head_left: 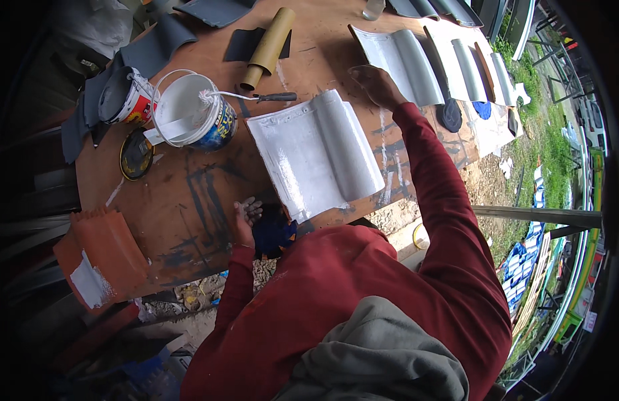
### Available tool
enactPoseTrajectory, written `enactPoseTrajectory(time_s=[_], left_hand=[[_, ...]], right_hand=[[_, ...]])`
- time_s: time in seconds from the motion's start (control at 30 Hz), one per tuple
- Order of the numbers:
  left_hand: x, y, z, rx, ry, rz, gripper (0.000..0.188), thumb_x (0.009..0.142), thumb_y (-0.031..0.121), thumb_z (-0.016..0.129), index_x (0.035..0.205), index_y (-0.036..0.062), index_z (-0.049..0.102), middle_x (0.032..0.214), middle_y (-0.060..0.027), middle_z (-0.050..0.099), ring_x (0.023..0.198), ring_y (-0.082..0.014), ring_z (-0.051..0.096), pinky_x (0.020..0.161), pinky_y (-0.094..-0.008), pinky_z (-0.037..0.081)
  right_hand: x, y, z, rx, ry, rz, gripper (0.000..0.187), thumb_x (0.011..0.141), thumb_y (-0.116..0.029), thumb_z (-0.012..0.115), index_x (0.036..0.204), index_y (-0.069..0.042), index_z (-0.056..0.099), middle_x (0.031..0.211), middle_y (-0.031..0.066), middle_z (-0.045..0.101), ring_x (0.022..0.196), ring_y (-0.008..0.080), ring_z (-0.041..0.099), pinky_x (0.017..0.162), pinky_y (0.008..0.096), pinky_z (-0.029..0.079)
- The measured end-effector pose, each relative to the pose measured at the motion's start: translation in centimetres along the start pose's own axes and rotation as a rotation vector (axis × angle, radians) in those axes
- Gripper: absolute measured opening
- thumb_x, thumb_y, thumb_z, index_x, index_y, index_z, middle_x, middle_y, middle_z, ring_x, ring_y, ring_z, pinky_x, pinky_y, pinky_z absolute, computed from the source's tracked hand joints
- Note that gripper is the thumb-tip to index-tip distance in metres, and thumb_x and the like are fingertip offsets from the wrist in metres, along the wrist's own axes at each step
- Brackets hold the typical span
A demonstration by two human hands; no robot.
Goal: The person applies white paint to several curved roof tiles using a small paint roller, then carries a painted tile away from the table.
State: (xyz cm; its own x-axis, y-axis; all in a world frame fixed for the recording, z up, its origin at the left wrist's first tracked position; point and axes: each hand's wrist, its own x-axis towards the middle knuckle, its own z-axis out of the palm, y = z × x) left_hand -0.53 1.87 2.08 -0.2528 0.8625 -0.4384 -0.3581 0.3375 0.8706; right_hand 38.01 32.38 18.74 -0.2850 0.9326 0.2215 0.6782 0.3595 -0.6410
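A roof tile coated in wet, glossy white paint [306, 160] lies in front of me on a brown tabletop [182, 194]. My left hand [246, 219] is beside its near left corner, palm up, fingers loosely apart and nothing in them. Reaching past the tile's far right side, my right hand [376, 85] is close to the near left edge of another white-coated tile [403, 67]. Its fingers are bent and partly hidden, so I cannot see whether they touch or hold anything. Left of the wet tile, a paint roller [276, 97] rests across an open paint bucket [222, 127].
A second paint tub [122, 100] and a round lid [136, 154] sit at the left. An orange tile with a white patch [105, 257] lies near left. Further white tiles [466, 67] stand at the right. A brown cardboard tube [269, 47] and grey tiles [159, 43] lie at the back.
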Motion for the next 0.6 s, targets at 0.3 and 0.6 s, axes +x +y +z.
enactPoseTrajectory(time_s=[0.3,0.6], left_hand=[[-6.2,-1.9,4.8,-0.214,-0.056,-0.363,0.084,0.098,0.068,0.039,0.145,-0.0014,0.041,0.138,-0.0182,0.053,0.122,-0.0303,0.055,0.108,-0.0425,0.042],[-8.8,-5.3,10.4,-0.396,0.185,-0.266,0.099,0.095,0.070,0.045,0.150,-0.0093,0.026,0.148,-0.0245,0.038,0.135,-0.0332,0.044,0.116,-0.0437,0.035]], right_hand=[[-0.2,4.6,3.6,0.129,-0.203,0.229,0.063,0.100,-0.054,0.046,0.102,0.006,0.068,0.100,0.0273,0.069,0.100,0.0398,0.067,0.088,0.0438,0.049],[3.8,8.1,7.7,0.381,-0.315,0.312,0.071,0.093,-0.068,0.053,0.084,0.001,0.067,0.068,0.0083,0.057,0.063,0.0209,0.055,0.064,0.0387,0.046]])
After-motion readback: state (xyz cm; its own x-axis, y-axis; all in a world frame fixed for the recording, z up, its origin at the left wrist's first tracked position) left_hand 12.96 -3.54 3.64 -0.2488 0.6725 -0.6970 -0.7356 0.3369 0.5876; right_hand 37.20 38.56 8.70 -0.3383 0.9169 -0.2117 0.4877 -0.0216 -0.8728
